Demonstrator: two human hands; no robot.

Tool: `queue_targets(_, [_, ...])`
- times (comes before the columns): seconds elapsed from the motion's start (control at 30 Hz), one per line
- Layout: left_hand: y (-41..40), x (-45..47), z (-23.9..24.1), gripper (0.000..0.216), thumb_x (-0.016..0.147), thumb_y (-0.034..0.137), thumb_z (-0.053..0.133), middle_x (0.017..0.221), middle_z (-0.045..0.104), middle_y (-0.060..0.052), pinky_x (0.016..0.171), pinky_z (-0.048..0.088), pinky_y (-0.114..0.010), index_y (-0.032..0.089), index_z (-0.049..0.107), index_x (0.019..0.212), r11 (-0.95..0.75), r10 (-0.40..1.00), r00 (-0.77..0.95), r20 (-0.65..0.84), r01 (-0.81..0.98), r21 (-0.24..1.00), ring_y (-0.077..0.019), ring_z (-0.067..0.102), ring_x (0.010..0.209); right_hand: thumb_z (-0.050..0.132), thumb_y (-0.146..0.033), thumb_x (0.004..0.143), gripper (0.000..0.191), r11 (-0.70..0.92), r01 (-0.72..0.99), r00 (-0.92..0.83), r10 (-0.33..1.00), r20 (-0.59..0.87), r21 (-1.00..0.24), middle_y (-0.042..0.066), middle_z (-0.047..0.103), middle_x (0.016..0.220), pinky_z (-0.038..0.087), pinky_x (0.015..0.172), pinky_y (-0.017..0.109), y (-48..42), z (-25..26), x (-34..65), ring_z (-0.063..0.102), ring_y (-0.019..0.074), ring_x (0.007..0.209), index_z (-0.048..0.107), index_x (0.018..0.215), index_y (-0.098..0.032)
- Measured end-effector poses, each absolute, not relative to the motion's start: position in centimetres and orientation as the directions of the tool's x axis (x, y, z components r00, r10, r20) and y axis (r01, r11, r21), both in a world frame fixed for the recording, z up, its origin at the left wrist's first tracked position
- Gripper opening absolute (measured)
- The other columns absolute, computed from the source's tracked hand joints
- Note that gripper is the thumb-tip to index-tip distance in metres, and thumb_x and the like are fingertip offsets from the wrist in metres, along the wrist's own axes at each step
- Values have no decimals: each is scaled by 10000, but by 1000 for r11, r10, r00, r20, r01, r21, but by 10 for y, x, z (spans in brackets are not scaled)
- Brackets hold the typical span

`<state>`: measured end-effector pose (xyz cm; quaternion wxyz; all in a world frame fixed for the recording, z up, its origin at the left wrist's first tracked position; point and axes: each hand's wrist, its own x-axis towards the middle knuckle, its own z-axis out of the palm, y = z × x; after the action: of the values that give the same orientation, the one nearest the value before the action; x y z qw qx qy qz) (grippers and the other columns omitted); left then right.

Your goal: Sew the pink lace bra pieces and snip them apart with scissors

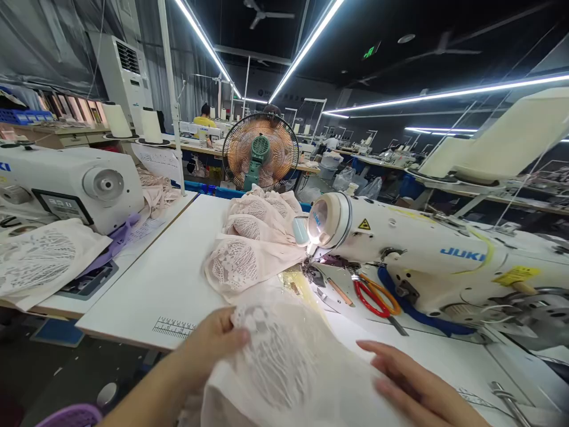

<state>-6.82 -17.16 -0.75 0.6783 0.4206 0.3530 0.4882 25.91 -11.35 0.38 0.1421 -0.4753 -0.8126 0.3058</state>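
A pale pink bra (284, 362) with a lace-patterned cup fills the near middle of the view. My left hand (217, 338) grips its upper left edge, thumb on top of the lace and fingers partly hidden. To the right, my right hand (409, 379) has its fingers stretched out at the fabric's right side; whether they touch the cloth I cannot tell. Beyond my hands, more lace bra cups (233, 267) lie in a row on the white table, their near end reaching the lit needle area of the sewing machine (427, 255).
Scissors with red and orange handles (373, 296) lie under the machine arm, near a small wooden-handled tool (340, 292). At left stands a second sewing machine (75, 184) with a lace piece (44, 255) before it. A large fan (260, 148) stands behind the table.
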Motion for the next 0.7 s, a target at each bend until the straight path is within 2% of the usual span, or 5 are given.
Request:
queue_targets(0.13, [-136, -117, 18, 321, 742, 435, 623, 822, 663, -55, 709, 484, -320, 141, 621, 870, 52, 962, 254, -98, 182, 982, -218, 614, 777, 326, -215, 902, 287, 614, 710, -620, 778, 107, -345, 37, 662, 902, 493, 689, 255, -78, -4, 208, 612, 169, 801, 589, 1016, -233])
queue_targets(0.3, [-93, -163, 28, 205, 778, 348, 458, 755, 594, -9, 636, 437, -280, 175, 563, 813, -8, 995, 67, -78, 808, 589, -200, 559, 724, 384, -105, 832, 254, 570, 808, -547, 819, 170, -145, 55, 621, 861, 440, 698, 300, -44, -20, 148, 559, 211, 844, 609, 796, -217])
queue_targets(0.5, [-67, -144, 51, 194, 824, 269, 414, 950, 594, -111, 711, 458, -356, 166, 541, 929, 168, 949, -176, 263, 984, 51, -285, 576, 915, 413, -64, 844, 235, 502, 856, -472, 857, 208, -126, 97, 609, 851, 442, 707, 328, -28, -27, 122, 559, 237, 843, 607, 825, -196])
queue_targets(0.57, [-66, -108, 50, 244, 853, 205, 364, 1053, 584, -130, 822, 452, -379, 164, 543, 1013, 36, 919, -48, 391, 999, 38, -277, 550, 1017, 415, -52, 844, 242, 524, 843, -494, 844, 208, -120, 111, 615, 932, 455, 737, 338, -30, -29, 120, 564, 247, 895, 609, 895, -187])
queue_targets(0.7, [-58, -35, 26, 282, 887, 184, 330, 1059, 629, -71, 873, 476, -328, 189, 562, 1047, -476, 878, 437, 194, 838, 265, -195, 584, 977, 439, -77, 846, 264, 555, 819, -526, 827, 200, -145, 143, 614, 1063, 477, 813, 355, -32, -33, 124, 574, 258, 980, 600, 1046, -138])
